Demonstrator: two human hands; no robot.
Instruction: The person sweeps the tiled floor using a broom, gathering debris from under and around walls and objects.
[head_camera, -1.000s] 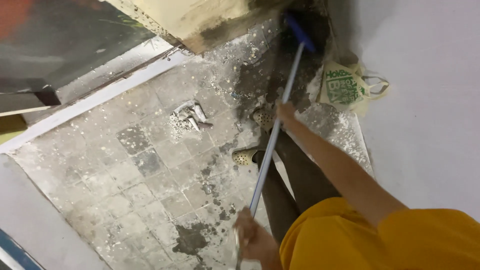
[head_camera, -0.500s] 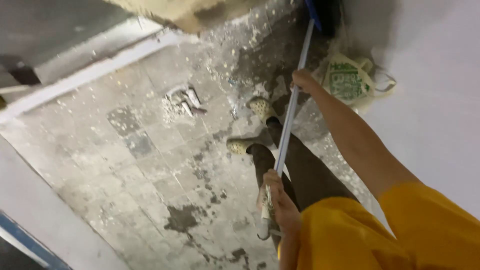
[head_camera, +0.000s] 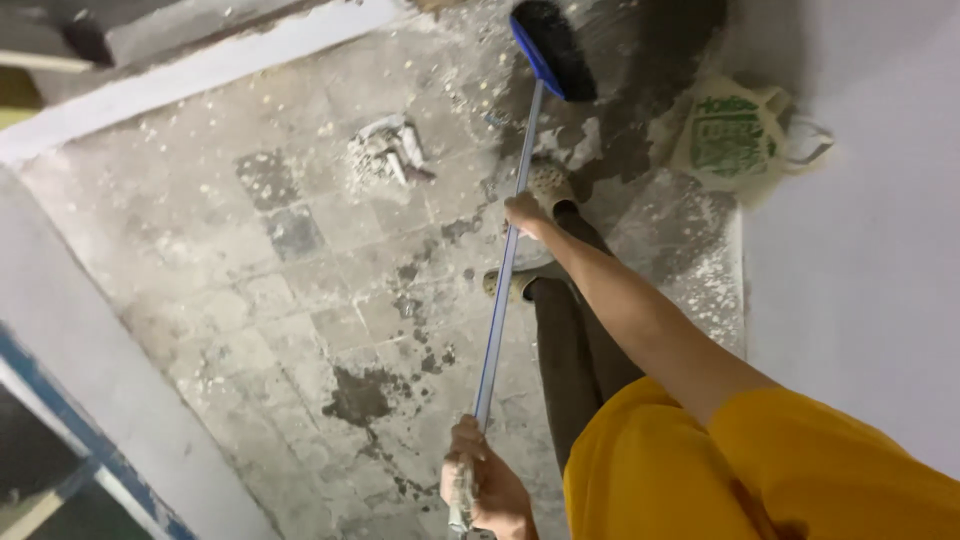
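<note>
sweeping looks barely started imo, both the right hand (head_camera: 525, 212) and left hand (head_camera: 480, 485) are clenched around the broom (head_camera: 520, 200), its blue head up by the far wall, grit and a rubble pile (head_camera: 390, 152) still all over the tiled floor (head_camera: 250, 280)

We see a blue-backed broom head (head_camera: 552, 47) with black bristles, a blue-and-silver pole (head_camera: 505, 270), a cream bag (head_camera: 733, 138) printed green, and grey floor tiles (head_camera: 300, 260) blotched dark.
</note>
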